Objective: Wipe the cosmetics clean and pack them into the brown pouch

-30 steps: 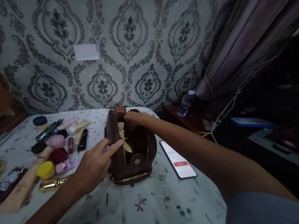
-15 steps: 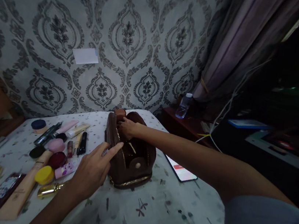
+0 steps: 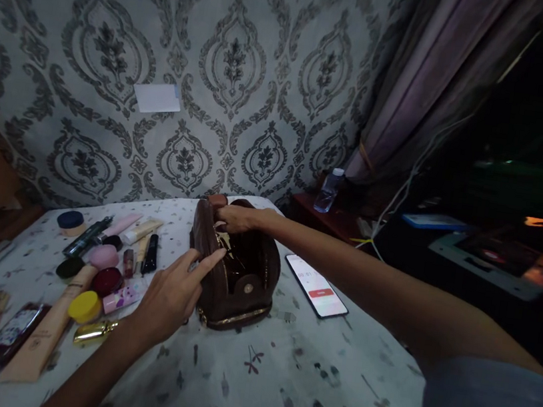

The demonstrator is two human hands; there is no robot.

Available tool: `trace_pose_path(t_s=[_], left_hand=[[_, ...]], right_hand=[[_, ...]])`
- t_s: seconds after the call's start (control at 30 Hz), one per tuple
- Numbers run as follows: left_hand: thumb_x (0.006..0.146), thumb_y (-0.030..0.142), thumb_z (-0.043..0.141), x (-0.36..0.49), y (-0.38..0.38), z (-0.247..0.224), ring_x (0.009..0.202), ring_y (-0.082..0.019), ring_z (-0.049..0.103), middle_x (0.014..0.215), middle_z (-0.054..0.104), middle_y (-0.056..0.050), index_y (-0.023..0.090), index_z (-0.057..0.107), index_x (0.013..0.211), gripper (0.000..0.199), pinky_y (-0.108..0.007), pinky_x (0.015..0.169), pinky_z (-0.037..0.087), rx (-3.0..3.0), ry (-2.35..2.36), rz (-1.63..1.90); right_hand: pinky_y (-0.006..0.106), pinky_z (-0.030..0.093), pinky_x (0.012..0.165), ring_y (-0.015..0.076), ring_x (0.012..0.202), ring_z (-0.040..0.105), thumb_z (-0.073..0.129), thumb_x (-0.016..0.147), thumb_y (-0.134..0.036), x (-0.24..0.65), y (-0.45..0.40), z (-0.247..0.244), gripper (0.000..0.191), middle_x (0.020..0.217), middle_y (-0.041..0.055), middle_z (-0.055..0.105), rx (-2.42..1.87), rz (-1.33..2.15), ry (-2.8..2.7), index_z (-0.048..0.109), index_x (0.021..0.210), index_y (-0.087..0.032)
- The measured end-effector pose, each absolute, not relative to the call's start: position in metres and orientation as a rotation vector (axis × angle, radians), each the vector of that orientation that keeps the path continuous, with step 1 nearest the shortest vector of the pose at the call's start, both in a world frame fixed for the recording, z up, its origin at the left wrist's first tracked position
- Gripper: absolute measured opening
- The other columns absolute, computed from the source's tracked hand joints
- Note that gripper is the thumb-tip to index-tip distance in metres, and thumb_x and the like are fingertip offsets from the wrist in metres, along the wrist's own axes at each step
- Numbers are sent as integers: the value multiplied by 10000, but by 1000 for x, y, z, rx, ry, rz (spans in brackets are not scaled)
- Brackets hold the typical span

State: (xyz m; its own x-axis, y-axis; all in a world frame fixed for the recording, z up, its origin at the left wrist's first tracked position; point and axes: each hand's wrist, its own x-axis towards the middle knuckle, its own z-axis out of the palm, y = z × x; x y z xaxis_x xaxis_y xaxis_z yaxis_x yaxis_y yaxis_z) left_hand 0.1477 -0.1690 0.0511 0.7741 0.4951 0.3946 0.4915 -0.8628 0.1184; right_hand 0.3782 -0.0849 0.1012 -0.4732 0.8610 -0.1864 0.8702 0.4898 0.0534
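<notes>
- Right hand (image 3: 236, 217): grip pinched on the far upper rim of the open brown leather pouch with gold zip trim (image 3: 236, 273), forearm stretched in from 4 o'clock.
- Left hand (image 3: 172, 297): grip wide, holding nothing; index fingertip touching the pouch's near-left rim, other fingers loosely curled, wrist coming from 7 o'clock.
- Pouch: standing upright mid-surface on the white flower-printed bed sheet (image 3: 277, 379), mouth gaping between the two hands; something pale and gold glinting inside, too dim to identify.
- At 3 o'clock of the pouch, just beside: lit smartphone with a red bar on its screen (image 3: 316, 286), lying flat.
- At 9 o'clock, near the left hand: scattered cosmetics — pink sponge (image 3: 102, 256), dark red round compact (image 3: 106, 280), yellow-capped tan tube (image 3: 84, 306), gold lipstick case (image 3: 92, 332), black slim tube (image 3: 150, 253), navy-lidded jar (image 3: 71, 221).
- At 1 o'clock, well apart: clear plastic water bottle (image 3: 328, 191) on a dark wooden side table (image 3: 330, 217).
- Behind, at 12 o'clock: grey damask wallpaper (image 3: 229, 69) with a white paper slip (image 3: 156, 97) stuck on it; mauve curtain (image 3: 420, 83) towards 2 o'clock.
</notes>
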Motion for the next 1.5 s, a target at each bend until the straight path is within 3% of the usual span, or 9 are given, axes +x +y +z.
trace_pose_path(t_s=[0.17,0.4,0.57,0.8,0.93,1.07,1.23,1.4,1.5], left_hand=[[903,77,348,149,-170,51,873,-192,587,1012,503,-39,323,236,1531,684,-295,724,519,2935,867,619],[888,71,360,148,-169,51,862,-183,585,1010,502,-32,332,256,1518,690,-275,716,514,2950,858,630],[867,60,384,149,-170,52,891,-186,590,1021,503,-33,341,271,1509,709,-260,694,512,2959,872,626],[897,76,351,140,-172,56,991,-215,620,1104,560,-71,253,159,1527,682,-340,828,539,2825,776,738],[909,104,386,114,-185,54,1180,-240,571,1292,540,-134,180,304,1411,515,-391,994,492,2713,763,828],[942,155,416,72,-204,41,1048,-244,607,1132,585,-107,191,465,1183,249,-392,909,524,2673,942,670],[950,145,420,15,-220,15,1035,-225,577,1108,559,-87,208,504,1082,168,-362,893,524,2689,1074,505],[917,110,483,-21,-227,-1,1097,-228,551,1114,587,-76,212,525,1017,149,-363,935,506,2725,1126,297],[897,70,474,-32,-230,-4,1054,-216,570,1066,612,-71,203,537,995,177,-344,918,512,2691,1109,318]], right_hand=[[287,474,692,257,888,693,675,792,-168,374,-109,100,310,1035,175,733,1466,-31,2468,697,1078,-52],[365,458,886,292,1051,665,659,840,-178,371,-110,95,245,1091,170,718,1474,79,2448,687,1074,-111],[321,481,786,275,943,693,727,784,-184,370,-114,102,376,1016,153,743,1481,62,2455,674,1149,-107],[276,475,796,211,951,679,535,887,-101,379,-142,135,285,1074,104,743,1587,136,2655,701,1113,-146],[349,507,850,244,968,676,517,908,-130,367,-187,135,255,1057,107,739,1873,415,2903,702,1083,-153],[412,519,913,249,1056,649,508,943,-164,328,-243,111,235,1120,120,707,1807,751,3344,657,1123,-192],[357,561,885,211,1037,662,517,914,-75,264,-278,56,309,1091,95,718,1385,382,3629,626,1168,-213],[367,588,859,218,1005,680,486,919,-127,212,-255,0,276,1068,104,717,1537,-298,3573,672,1104,-212],[417,566,927,242,1059,670,527,901,-206,185,-238,-21,280,1111,113,709,1678,-752,3449,678,1137,-205]])
